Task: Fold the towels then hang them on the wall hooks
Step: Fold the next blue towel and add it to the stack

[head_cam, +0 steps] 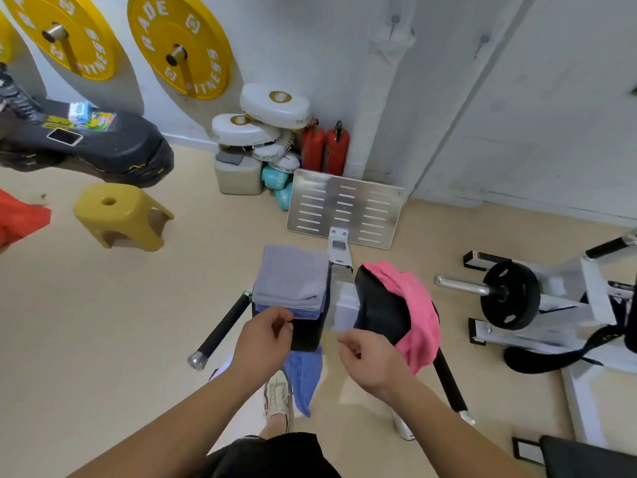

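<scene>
Three towels lie close ahead of the hands. The left hand point(265, 336) has its fingers curled and pinches the near edge of the blue towel point(305, 377). This towel lies over a black pad point(308, 334) and hangs off its near end toward the floor. A folded grey towel point(293, 277) sits on top of the blue one, just beyond the left fingertips. The right hand point(365, 353) hovers right of the pad, fingers curled and thumb against forefinger; whether it holds anything cannot be told. Just right of it, the pink towel point(418, 305) is draped unfolded over a black seat point(379, 305).

A yellow stool point(120, 215) stands on the floor well to the left. A black bar point(224, 326) slants just left of the pad. A slotted metal plate point(344, 208) leans between the towels and the wall, with two red extinguishers point(325, 146) behind it. Two hooks point(395, 20) sit high on the wall, well apart from the towels. A black weight point(510, 294) rests on a white frame at right.
</scene>
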The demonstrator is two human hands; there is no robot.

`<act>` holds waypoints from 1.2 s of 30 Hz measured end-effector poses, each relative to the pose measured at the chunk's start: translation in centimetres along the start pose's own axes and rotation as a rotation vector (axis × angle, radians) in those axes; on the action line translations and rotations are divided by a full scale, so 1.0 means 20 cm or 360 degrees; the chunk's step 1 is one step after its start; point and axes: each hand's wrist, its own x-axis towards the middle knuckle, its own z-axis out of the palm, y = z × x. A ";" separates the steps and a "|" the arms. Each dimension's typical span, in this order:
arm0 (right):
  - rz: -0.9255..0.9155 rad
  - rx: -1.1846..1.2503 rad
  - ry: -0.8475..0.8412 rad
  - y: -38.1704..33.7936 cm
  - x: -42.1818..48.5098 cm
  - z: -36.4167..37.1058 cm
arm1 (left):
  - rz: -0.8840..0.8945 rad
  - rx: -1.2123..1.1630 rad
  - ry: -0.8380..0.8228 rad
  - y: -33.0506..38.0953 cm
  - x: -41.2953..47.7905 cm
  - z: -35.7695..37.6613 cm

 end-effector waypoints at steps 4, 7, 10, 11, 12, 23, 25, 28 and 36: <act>0.0123 0.0244 -0.0085 0.25 -0.17 0.11 | -0.0110 0.0090 -0.0308 -0.14 -0.25 0.28; 0.0195 0.0278 -0.0105 0.41 -0.30 0.20 | -0.0141 0.0334 -0.0570 -0.27 -0.36 0.45; 0.0297 0.0356 -0.0126 0.56 -0.37 0.31 | -0.0185 0.0441 -0.0730 -0.41 -0.39 0.57; 0.0334 0.0392 -0.0123 0.62 -0.36 0.36 | -0.0192 0.0458 -0.0764 -0.47 -0.38 0.62; 0.0369 0.0421 -0.0117 0.68 -0.35 0.42 | -0.0194 0.0481 -0.0796 -0.54 -0.36 0.67; 0.0491 0.0320 -0.0121 1.61 0.29 1.56 | -0.0206 0.0662 -0.0968 -1.92 0.29 1.80; 0.0479 0.0231 -0.0108 1.77 0.38 1.72 | -0.0234 0.0683 -0.0960 -2.15 0.43 1.99; 0.0550 0.0150 -0.0102 1.96 0.47 1.91 | -0.0229 0.0676 -0.0958 -2.42 0.60 2.22; 0.0581 0.0063 -0.0083 2.10 0.50 2.05 | -0.0209 0.1046 -0.1190 -2.72 0.72 2.53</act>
